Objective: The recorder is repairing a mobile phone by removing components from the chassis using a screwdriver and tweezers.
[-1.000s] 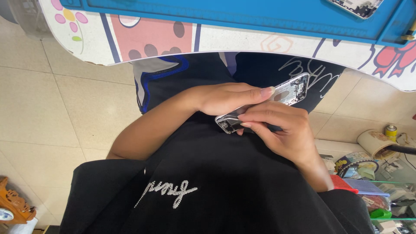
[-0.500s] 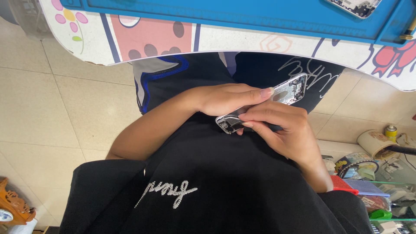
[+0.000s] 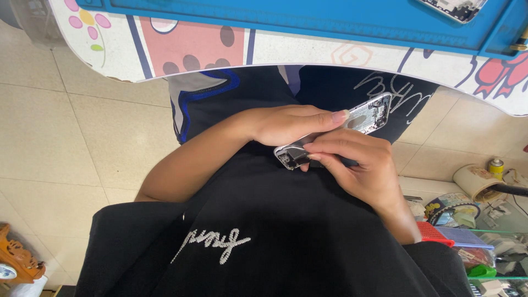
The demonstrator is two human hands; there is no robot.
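Phone shell (image 3: 360,118): silver, flat, rectangular, opened so the inside faces up, small grey and dark parts showing within. Held over the lap, below the worktop edge, tilted with one end up-right and the other down-left. Upper-right end is in clear view; the middle is hidden under the hands. Lower-left end shows a dark corner with small parts. Left hand (image 3: 291,124) lies across its top; right hand (image 3: 357,168) pinches the lower-left end with its fingers (image 3: 319,148).
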